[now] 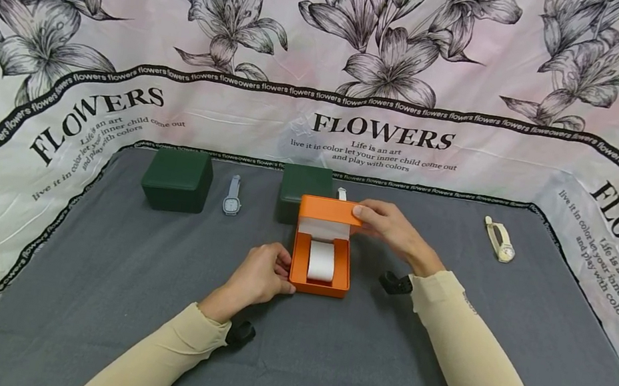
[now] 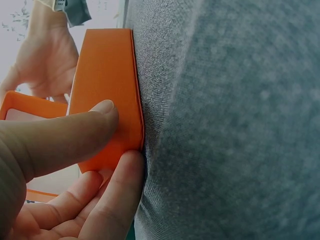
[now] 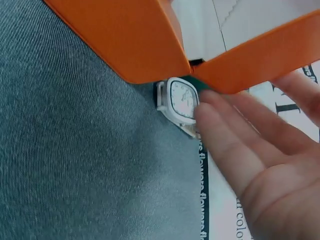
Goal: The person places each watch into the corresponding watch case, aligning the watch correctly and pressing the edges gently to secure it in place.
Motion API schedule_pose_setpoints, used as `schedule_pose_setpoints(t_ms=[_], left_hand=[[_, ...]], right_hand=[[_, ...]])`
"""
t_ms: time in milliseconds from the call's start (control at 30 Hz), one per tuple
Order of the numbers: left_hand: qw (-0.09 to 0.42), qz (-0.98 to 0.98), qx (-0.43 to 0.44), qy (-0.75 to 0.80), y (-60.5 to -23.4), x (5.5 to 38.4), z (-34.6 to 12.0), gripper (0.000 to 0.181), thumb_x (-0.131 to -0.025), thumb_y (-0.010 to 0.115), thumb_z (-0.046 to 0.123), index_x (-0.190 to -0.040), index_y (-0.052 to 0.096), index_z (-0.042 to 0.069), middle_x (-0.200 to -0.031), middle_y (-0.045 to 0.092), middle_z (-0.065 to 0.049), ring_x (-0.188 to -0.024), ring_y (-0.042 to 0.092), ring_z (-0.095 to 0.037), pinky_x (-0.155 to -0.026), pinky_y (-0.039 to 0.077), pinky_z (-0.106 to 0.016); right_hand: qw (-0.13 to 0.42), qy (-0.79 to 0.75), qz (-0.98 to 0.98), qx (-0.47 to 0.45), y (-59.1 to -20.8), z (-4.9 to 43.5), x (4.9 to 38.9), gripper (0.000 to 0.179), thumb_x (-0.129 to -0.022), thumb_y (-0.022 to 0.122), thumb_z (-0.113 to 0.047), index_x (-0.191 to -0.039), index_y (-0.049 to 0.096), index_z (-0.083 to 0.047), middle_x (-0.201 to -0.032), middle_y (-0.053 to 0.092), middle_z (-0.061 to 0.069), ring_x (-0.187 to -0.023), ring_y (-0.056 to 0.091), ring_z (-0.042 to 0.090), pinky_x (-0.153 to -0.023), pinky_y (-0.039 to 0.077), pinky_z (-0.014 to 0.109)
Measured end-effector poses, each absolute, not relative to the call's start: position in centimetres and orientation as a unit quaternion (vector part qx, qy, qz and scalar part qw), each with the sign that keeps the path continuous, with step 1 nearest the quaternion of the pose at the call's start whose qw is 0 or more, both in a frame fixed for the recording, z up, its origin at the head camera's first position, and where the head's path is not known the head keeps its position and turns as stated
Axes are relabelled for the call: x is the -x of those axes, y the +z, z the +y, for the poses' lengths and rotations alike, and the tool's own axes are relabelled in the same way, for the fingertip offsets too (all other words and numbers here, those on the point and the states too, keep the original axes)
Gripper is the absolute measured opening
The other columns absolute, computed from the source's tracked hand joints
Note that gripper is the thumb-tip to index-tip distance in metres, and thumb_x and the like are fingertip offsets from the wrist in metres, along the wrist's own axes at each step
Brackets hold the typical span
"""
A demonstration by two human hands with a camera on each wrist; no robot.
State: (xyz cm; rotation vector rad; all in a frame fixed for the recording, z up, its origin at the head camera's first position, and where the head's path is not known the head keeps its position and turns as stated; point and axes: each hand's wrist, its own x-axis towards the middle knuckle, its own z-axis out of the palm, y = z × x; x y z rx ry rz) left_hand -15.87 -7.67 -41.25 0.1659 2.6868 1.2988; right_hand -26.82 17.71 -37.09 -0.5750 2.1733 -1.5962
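An orange watch box (image 1: pixel 317 288) stands on the cloth with its lid (image 1: pixel 326 210) raised and a white cushion (image 1: pixel 321 261) inside. My left hand (image 1: pixel 263 271) grips its front left corner; in the left wrist view the thumb (image 2: pixel 95 125) lies on the orange front wall, with fingers curled at the adjoining side. At the lid's right edge my right hand (image 1: pixel 389 227) pinches the lid, its fingers (image 3: pixel 225 130) reaching behind. A white watch (image 3: pixel 183 100) lies beyond the box near those fingers, mostly hidden from the head view.
Two dark green boxes, one at left (image 1: pixel 176 180) and one behind the orange box (image 1: pixel 306 182), stand at the back. A light blue watch (image 1: pixel 232 198) lies between them. To the right is a cream-gold watch (image 1: pixel 500 240). A flower-printed cloth (image 1: pixel 378 140) rises behind the grey cloth (image 1: pixel 307 361).
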Motion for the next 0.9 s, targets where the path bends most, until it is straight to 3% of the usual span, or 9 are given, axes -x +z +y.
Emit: schedule_pose_setpoints(t_ms=[133,267,400,500,733,900], left_hand=[[0.079,0.897,-0.055,0.432,-41.3,15.9,-7.7,0.042,-0.068,0.086,0.006,-0.101,0.061,0.003,-0.09,0.067,-0.006,-0.08,0.065,-0.015,-0.069,0.054,-0.029],[0.078,0.897,-0.057,0.431,-41.3,15.9,-7.7,0.042,-0.068,0.086,0.007,-0.101,0.061,0.003,-0.089,0.067,-0.006,-0.079,0.065,-0.015,-0.069,0.054,-0.029],[0.076,0.898,-0.058,0.43,-41.3,16.0,-7.6,0.042,-0.067,0.087,0.007,-0.1,0.061,0.003,-0.089,0.067,-0.005,-0.079,0.065,-0.014,-0.068,0.054,-0.028],[0.074,0.898,-0.059,0.429,-41.4,16.0,-7.6,0.042,-0.067,0.087,0.007,-0.1,0.061,0.004,-0.089,0.067,-0.005,-0.078,0.065,-0.014,-0.068,0.054,-0.028],[0.074,0.899,-0.061,0.427,-41.4,15.9,-7.7,0.042,-0.067,0.087,0.007,-0.1,0.061,0.003,-0.089,0.067,-0.005,-0.078,0.065,-0.014,-0.068,0.054,-0.028],[0.075,0.899,-0.059,0.427,-41.3,15.9,-7.6,0.042,-0.068,0.086,0.007,-0.1,0.061,0.003,-0.089,0.067,-0.006,-0.079,0.065,-0.015,-0.068,0.054,-0.028]], right_hand=[[0.161,-0.567,0.776,0.225,-37.1,17.5,26.5,0.043,-0.095,0.058,-0.038,-0.116,0.061,-0.001,-0.113,0.061,0.016,-0.106,0.058,0.032,-0.095,0.047,0.047],[0.123,-0.571,0.776,0.238,-36.0,17.3,25.3,0.034,-0.096,0.059,-0.026,-0.116,0.061,0.002,-0.109,0.063,0.016,-0.101,0.058,0.037,-0.09,0.049,0.047],[0.071,-0.554,0.79,0.252,-34.9,17.2,24.2,0.026,-0.096,0.059,-0.017,-0.114,0.062,0.002,-0.102,0.064,0.012,-0.093,0.059,0.033,-0.082,0.051,0.038],[0.05,-0.551,0.789,0.266,-34.9,17.2,24.0,0.024,-0.096,0.059,-0.014,-0.114,0.062,0.001,-0.101,0.064,0.012,-0.089,0.06,0.029,-0.081,0.051,0.039],[0.048,-0.54,0.788,0.293,-35.3,17.4,23.9,0.029,-0.092,0.064,-0.01,-0.118,0.058,-0.001,-0.112,0.061,0.011,-0.102,0.06,0.028,-0.084,0.051,0.035],[0.041,-0.54,0.789,0.292,-35.1,17.4,23.8,0.031,-0.09,0.066,-0.009,-0.12,0.058,-0.002,-0.115,0.061,0.012,-0.107,0.058,0.03,-0.086,0.049,0.039]])
